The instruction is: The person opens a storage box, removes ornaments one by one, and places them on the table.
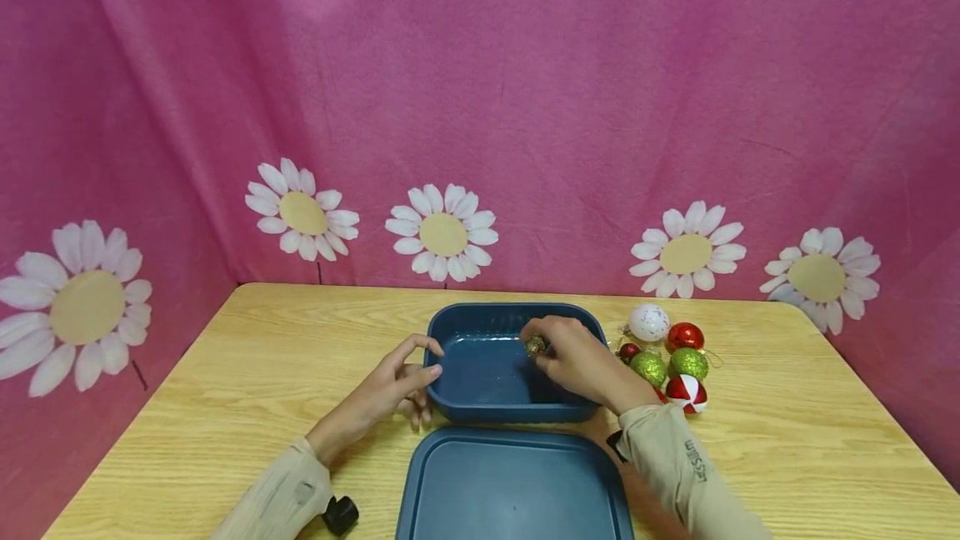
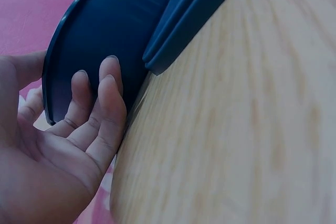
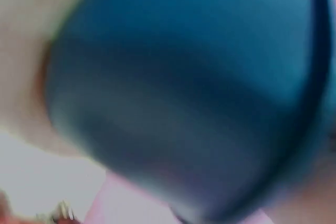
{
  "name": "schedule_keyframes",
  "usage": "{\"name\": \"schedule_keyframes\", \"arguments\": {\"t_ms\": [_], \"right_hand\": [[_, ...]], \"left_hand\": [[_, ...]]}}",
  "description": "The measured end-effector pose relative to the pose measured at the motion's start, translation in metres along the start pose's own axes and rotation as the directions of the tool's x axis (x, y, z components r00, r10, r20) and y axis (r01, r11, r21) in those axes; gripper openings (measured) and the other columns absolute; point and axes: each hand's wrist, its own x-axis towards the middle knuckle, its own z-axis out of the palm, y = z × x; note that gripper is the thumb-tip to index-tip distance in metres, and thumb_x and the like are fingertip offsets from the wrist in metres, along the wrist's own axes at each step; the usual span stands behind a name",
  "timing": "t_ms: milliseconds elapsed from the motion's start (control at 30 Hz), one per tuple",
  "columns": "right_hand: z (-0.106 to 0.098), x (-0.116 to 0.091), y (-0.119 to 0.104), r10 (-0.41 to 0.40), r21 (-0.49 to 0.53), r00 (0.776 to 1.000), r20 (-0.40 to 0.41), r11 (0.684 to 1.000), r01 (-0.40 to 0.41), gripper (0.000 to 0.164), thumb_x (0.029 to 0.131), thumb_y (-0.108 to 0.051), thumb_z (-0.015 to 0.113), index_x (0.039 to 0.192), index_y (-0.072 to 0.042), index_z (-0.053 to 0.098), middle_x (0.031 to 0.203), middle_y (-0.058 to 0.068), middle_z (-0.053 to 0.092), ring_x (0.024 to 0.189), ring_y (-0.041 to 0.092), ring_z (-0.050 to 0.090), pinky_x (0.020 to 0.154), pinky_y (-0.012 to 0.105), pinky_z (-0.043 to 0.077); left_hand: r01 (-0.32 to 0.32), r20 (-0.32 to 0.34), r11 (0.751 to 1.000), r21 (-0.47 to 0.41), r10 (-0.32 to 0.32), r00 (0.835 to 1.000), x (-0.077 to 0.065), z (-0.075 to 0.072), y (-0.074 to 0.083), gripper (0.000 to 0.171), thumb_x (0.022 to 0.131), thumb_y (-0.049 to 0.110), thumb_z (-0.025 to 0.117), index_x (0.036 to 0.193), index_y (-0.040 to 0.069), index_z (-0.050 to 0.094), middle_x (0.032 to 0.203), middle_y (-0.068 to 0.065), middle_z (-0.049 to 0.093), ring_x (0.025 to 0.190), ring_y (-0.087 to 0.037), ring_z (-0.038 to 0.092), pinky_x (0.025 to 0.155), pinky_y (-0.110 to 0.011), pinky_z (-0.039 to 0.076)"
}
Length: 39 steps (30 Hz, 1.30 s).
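Note:
A dark blue rectangular box [image 1: 480,415] stands on the table with its top uncovered. At its left end my left hand [image 1: 401,382] holds the wall; index finger and thumb reach over the rim while the other fingers lie outside, as the left wrist view shows [image 2: 79,145]. Inside the box's right half, my right hand [image 1: 577,357] pinches a small gold glittery Christmas bauble [image 1: 536,346] above the floor. The right wrist view is blurred and shows mostly the box's blue wall [image 3: 184,93]; the bauble cannot be made out there.
Right of the box lie several baubles: a white one [image 1: 648,322], a red one [image 1: 686,336], green glittery ones [image 1: 688,364] and a red-and-white one [image 1: 687,393]. A flat blue lid [image 1: 513,490] lies in front of the box. Pink flowered cloth [image 1: 510,107] hangs behind the table.

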Motion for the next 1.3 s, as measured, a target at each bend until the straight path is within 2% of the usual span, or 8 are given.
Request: {"name": "schedule_keyframes", "arguments": {"t_ms": [267, 400, 567, 800, 1000, 1300], "right_hand": [[-0.042, -0.016, 0.019, 0.063, 0.007, 0.991, -0.121, 0.998, -0.063, 0.020, 0.087, 0.001, 0.069, 0.107, 0.000, 0.069, 0.099, 0.008, 0.070, 0.089, 0.022, 0.064, 0.080, 0.043, 0.055], [-0.056, -0.029, 0.030, 0.083, 0.012, 0.980, -0.182, 0.997, -0.082, 0.019, 0.087, 0.002, 0.069, 0.105, -0.001, 0.068, 0.096, 0.007, 0.070, 0.087, 0.023, 0.066, 0.074, 0.043, 0.057], [-0.061, -0.049, 0.050, 0.100, -0.028, 0.972, -0.213, 0.994, -0.108, 0.017, 0.086, 0.002, 0.069, 0.102, -0.002, 0.069, 0.093, 0.007, 0.070, 0.084, 0.022, 0.065, 0.071, 0.044, 0.056], [-0.075, -0.069, 0.076, 0.139, -0.064, 0.957, -0.255, 0.985, -0.160, 0.016, 0.085, 0.002, 0.071, 0.101, 0.001, 0.068, 0.093, 0.011, 0.070, 0.081, 0.025, 0.067, 0.071, 0.046, 0.056], [-0.078, -0.072, 0.088, 0.154, -0.061, 0.954, -0.257, 0.983, -0.175, 0.016, 0.086, 0.001, 0.070, 0.101, 0.004, 0.067, 0.093, 0.015, 0.071, 0.082, 0.029, 0.069, 0.074, 0.051, 0.057], [-0.072, -0.075, 0.101, 0.216, -0.064, 0.952, -0.216, 0.970, -0.234, 0.018, 0.084, 0.001, 0.073, 0.101, 0.005, 0.068, 0.094, 0.015, 0.070, 0.083, 0.027, 0.067, 0.076, 0.049, 0.056]], "left_hand": [[-0.010, 0.015, 1.000, -0.008, 0.010, 1.000, 0.002, 0.000, -0.003, 0.044, 0.105, 0.027, 0.052, 0.138, 0.005, 0.034, 0.068, -0.014, 0.059, 0.057, -0.022, 0.064, 0.051, -0.032, 0.056], [0.000, 0.013, 1.000, -0.006, 0.000, 1.000, 0.000, 0.000, -0.003, 0.044, 0.105, 0.028, 0.053, 0.138, 0.005, 0.034, 0.068, -0.014, 0.060, 0.058, -0.022, 0.064, 0.052, -0.032, 0.056], [0.012, 0.004, 1.000, -0.010, -0.012, 1.000, -0.002, 0.001, -0.003, 0.044, 0.105, 0.028, 0.053, 0.138, 0.005, 0.034, 0.068, -0.013, 0.060, 0.059, -0.021, 0.064, 0.052, -0.031, 0.056], [-0.007, 0.011, 1.000, -0.006, 0.007, 1.000, 0.001, 0.001, -0.001, 0.045, 0.105, 0.027, 0.052, 0.138, 0.004, 0.033, 0.068, -0.013, 0.060, 0.058, -0.020, 0.064, 0.051, -0.030, 0.056], [-0.005, 0.011, 1.000, -0.009, 0.005, 1.000, 0.002, 0.000, -0.002, 0.045, 0.105, 0.027, 0.052, 0.138, 0.004, 0.032, 0.068, -0.012, 0.059, 0.058, -0.020, 0.065, 0.052, -0.031, 0.056], [0.012, 0.010, 1.000, -0.028, -0.011, 1.000, 0.001, 0.001, -0.002, 0.045, 0.105, 0.027, 0.053, 0.138, 0.003, 0.032, 0.070, -0.014, 0.062, 0.058, -0.020, 0.064, 0.051, -0.030, 0.056]]}}
